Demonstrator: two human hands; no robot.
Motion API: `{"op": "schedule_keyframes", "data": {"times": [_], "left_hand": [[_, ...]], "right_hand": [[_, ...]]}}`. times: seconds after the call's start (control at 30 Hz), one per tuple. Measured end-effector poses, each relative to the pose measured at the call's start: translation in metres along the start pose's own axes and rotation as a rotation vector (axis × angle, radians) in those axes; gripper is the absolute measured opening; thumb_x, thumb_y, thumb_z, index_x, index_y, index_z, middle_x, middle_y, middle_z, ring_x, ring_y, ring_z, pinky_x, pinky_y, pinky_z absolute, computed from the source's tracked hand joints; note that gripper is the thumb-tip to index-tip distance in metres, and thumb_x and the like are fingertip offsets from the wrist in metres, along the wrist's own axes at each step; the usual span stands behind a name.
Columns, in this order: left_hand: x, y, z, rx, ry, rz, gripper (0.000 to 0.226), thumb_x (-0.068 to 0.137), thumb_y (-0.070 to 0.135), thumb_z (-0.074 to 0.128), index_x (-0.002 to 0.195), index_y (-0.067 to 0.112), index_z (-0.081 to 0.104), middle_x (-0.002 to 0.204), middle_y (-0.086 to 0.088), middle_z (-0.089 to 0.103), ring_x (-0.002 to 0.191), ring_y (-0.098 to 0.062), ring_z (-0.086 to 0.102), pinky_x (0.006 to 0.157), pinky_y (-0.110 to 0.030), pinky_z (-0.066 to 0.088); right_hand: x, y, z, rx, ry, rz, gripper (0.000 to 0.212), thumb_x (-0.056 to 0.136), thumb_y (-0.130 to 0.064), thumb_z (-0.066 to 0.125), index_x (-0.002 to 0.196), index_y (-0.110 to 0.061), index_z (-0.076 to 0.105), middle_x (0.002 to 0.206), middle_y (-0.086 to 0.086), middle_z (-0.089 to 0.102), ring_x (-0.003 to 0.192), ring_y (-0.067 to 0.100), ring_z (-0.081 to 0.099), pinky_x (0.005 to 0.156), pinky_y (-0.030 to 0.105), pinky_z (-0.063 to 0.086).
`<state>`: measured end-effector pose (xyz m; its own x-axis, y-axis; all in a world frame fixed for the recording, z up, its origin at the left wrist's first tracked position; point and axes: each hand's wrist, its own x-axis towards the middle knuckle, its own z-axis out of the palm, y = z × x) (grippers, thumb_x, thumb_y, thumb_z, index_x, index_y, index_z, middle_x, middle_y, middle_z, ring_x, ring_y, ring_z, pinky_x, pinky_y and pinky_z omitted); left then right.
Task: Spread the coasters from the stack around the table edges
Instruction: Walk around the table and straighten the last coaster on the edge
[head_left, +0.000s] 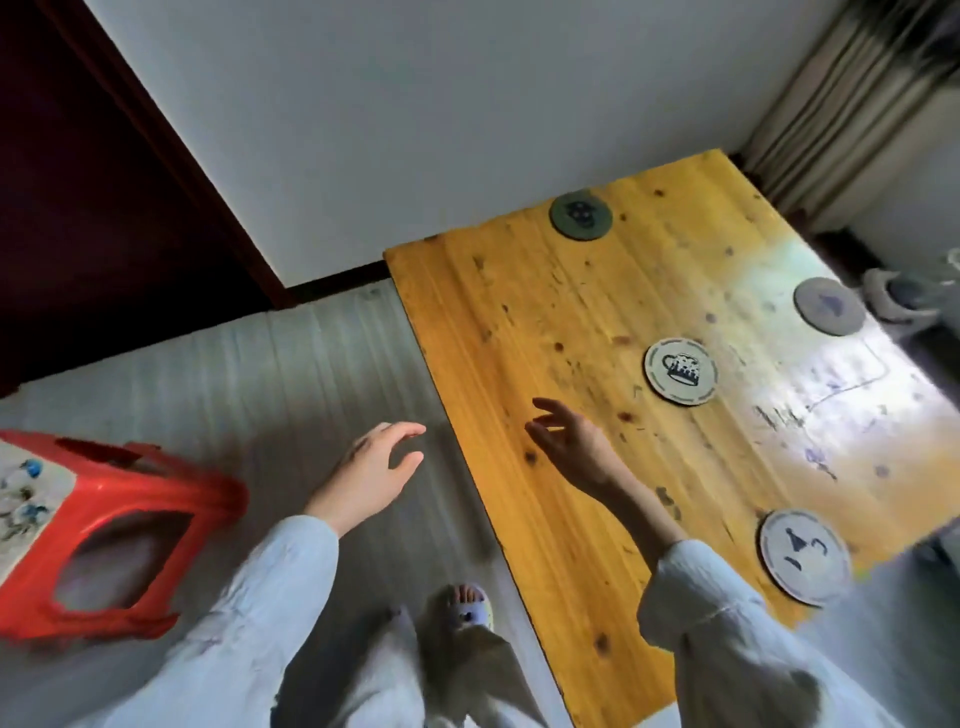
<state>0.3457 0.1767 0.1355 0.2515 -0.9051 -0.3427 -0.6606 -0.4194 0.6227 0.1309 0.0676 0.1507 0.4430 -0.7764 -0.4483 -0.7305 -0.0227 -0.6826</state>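
Observation:
A yellow wooden table (519, 332) fills the right half of the view. Round coasters lie on it: a dark green one (581, 215) at the far edge, a grey one (829, 305) at the right edge, a white one with sketched shapes (805, 557) near the right corner, and a white one with a cup drawing (681, 377) in the middle; I cannot tell whether more lie under it. My right hand (569, 444) hovers over the table left of the cup coaster, fingers apart, holding nothing. My left hand (371, 475) hangs open over the floor, left of the table edge.
A red plastic stool (119, 525) lies tipped on the grey floor at the left. My feet in slippers (467, 608) stand close to the table's near long edge. A white wall and a dark door are behind; a curtain hangs at the top right.

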Motion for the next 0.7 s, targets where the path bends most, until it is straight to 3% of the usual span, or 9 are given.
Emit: {"op": "schedule_keyframes", "data": {"times": [0.1,0.27,0.37,0.57,0.7], "left_hand": [[0.044,0.008,0.006,0.035,-0.119,0.075,0.036,0.089,0.024,0.049,0.125,0.024,0.049,0.132,0.002,0.051,0.123,-0.018,0.046,0.097,-0.024,0.030],[0.104,0.013,0.032,0.045,-0.319,0.158,0.045,0.090,0.024,0.049,0.134,0.024,0.038,0.147,0.002,0.032,0.135,-0.017,0.030,0.110,-0.033,0.027],[0.127,0.013,0.052,0.080,-0.407,0.195,0.054,0.089,0.025,0.050,0.139,0.027,0.029,0.155,0.001,0.017,0.143,-0.019,0.015,0.116,-0.038,0.020],[0.184,0.012,0.080,0.381,-0.469,0.224,0.070,0.089,0.029,0.051,0.145,0.029,0.008,0.158,-0.002,-0.008,0.145,-0.022,-0.010,0.119,-0.047,0.005],[0.216,0.019,0.100,0.652,-0.454,0.245,0.097,0.079,0.048,0.059,0.143,0.032,-0.012,0.155,-0.004,-0.022,0.143,-0.027,-0.017,0.115,-0.053,0.000]], "right_hand": [[0.021,0.005,-0.011,0.032,0.108,0.082,0.043,0.095,-0.028,0.050,0.134,-0.012,0.044,0.130,0.013,0.060,0.111,0.027,0.063,0.095,0.035,0.049],[0.047,0.018,-0.011,0.083,0.253,0.256,0.043,0.095,-0.026,0.049,0.135,-0.011,0.042,0.132,0.017,0.058,0.116,0.031,0.058,0.099,0.047,0.048],[0.054,0.037,-0.007,0.077,0.282,0.337,0.046,0.095,-0.027,0.050,0.137,-0.012,0.041,0.135,0.017,0.054,0.120,0.030,0.054,0.102,0.045,0.046],[0.085,0.094,-0.034,-0.039,0.323,0.463,0.046,0.094,-0.025,0.050,0.137,-0.009,0.039,0.137,0.018,0.052,0.124,0.032,0.050,0.103,0.043,0.042],[0.120,0.130,-0.062,-0.248,0.306,0.437,0.048,0.094,-0.023,0.049,0.137,-0.005,0.038,0.138,0.022,0.049,0.126,0.036,0.046,0.105,0.047,0.041]]}}
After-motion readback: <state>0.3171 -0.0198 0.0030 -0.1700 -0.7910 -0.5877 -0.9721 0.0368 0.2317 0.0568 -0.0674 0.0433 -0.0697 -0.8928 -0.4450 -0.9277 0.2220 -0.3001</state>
